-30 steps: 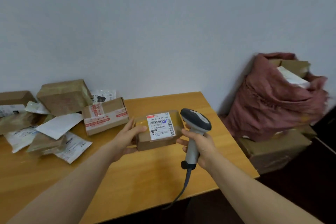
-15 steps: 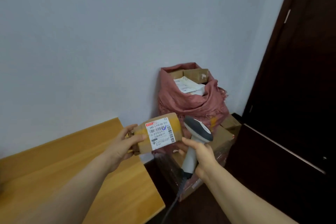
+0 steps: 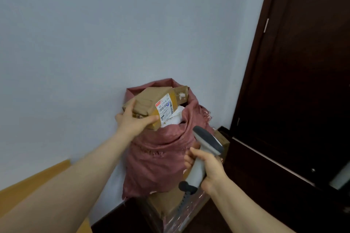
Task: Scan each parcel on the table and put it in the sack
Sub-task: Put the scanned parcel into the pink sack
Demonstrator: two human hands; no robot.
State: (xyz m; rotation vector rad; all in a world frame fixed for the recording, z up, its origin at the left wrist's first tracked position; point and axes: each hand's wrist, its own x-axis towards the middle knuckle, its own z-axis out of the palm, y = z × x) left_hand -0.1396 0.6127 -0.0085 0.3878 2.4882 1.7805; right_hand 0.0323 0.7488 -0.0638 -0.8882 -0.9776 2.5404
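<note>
My left hand (image 3: 133,120) grips a small brown cardboard parcel (image 3: 149,103) with a white barcode label, held tilted right over the open mouth of the dusty-pink sack (image 3: 161,159). Another brown box (image 3: 181,94) and a white packet (image 3: 177,117) show inside the sack's mouth. My right hand (image 3: 207,168) grips the handle of a grey barcode scanner (image 3: 205,149), lower right of the sack, its head pointing up and left and its cable hanging down.
The sack stands on a cardboard box (image 3: 170,206) against the pale wall. A dark wooden door (image 3: 303,81) fills the right side. A corner of the wooden table (image 3: 28,181) shows at lower left behind my forearm.
My left hand has carried the parcel from over the table rightwards and up to the sack's mouth. The view swung right; the scanner hand stayed below and apart from the parcel.
</note>
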